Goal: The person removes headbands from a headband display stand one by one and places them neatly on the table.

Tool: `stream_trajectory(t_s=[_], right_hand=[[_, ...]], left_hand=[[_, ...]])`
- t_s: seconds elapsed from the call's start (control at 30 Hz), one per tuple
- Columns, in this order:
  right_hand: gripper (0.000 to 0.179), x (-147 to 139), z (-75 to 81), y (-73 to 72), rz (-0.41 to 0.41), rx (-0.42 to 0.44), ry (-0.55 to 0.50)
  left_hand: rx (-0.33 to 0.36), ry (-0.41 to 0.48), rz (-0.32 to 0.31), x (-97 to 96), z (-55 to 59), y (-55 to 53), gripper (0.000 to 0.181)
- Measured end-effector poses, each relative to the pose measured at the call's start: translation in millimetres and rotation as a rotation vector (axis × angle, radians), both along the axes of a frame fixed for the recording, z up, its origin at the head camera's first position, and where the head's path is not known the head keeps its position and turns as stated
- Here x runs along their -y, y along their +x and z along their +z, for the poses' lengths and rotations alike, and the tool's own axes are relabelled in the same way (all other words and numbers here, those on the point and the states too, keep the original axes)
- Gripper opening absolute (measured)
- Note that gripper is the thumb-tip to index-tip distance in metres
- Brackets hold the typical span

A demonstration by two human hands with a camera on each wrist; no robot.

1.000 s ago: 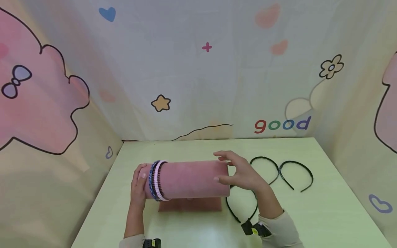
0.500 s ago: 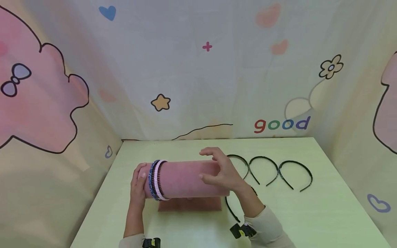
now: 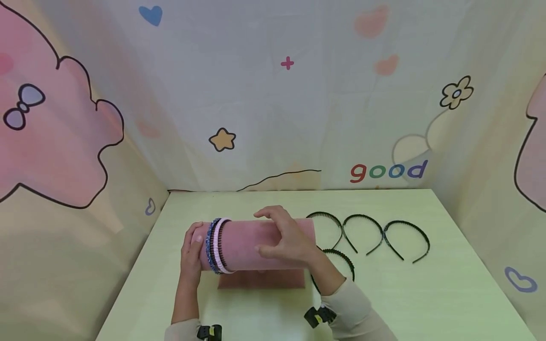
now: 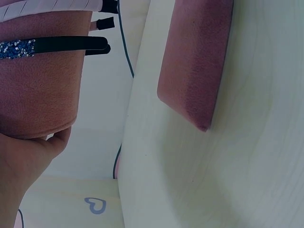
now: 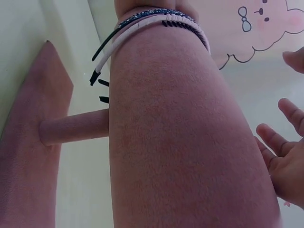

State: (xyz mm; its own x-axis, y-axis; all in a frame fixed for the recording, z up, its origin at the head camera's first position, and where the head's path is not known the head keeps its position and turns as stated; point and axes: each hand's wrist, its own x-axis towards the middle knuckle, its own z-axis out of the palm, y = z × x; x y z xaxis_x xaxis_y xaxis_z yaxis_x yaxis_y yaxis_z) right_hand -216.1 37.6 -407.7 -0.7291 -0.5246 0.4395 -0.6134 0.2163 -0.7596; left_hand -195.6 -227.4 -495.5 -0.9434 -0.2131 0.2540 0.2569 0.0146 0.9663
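Note:
A pink velvety headband stand [image 3: 247, 241] has a thick horizontal roll on a post above a flat base [image 3: 262, 280]. My left hand [image 3: 190, 255] holds the roll's left end, thumb in front; in the left wrist view that hand [image 4: 23, 161] is under the end. Just right of it, a blue glittery headband [image 3: 210, 246] and a pale pink headband [image 3: 217, 246] sit around the roll, with dark comb teeth beside them. My right hand [image 3: 286, 239] is over the roll's right half, thumb and fingers apart. In the right wrist view this hand [image 5: 289, 161] lies along the roll's side, gripping nothing.
To the right on the pale table [image 3: 448, 293] lie several black headbands, among them a far-right headband [image 3: 420, 229] and a middle headband [image 3: 367, 218]. A nearer black headband [image 3: 341, 255] is partly behind my right forearm. A printed cloth [image 3: 256, 94] hangs behind.
My right hand has moved left along the roll from its right end, uncovering another black headband on the table. My left hand and the headbands on the stand stay put.

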Motion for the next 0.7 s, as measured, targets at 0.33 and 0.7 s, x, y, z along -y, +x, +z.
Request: stream_trajectory(t_s=[0.33, 0.7], right_hand=[[0.066, 21.9, 4.3, -6.2, 0.057, 0.043, 0.105], [0.070, 57.2, 7.2, -12.1, -0.008, -0.009, 0.266]], left_hand=[[0.009, 0.002, 0.011, -0.5, 2.3, -0.4, 0.036], [0.000, -0.016, -0.008, -10.1, 26.3, 11.0, 0.037]])
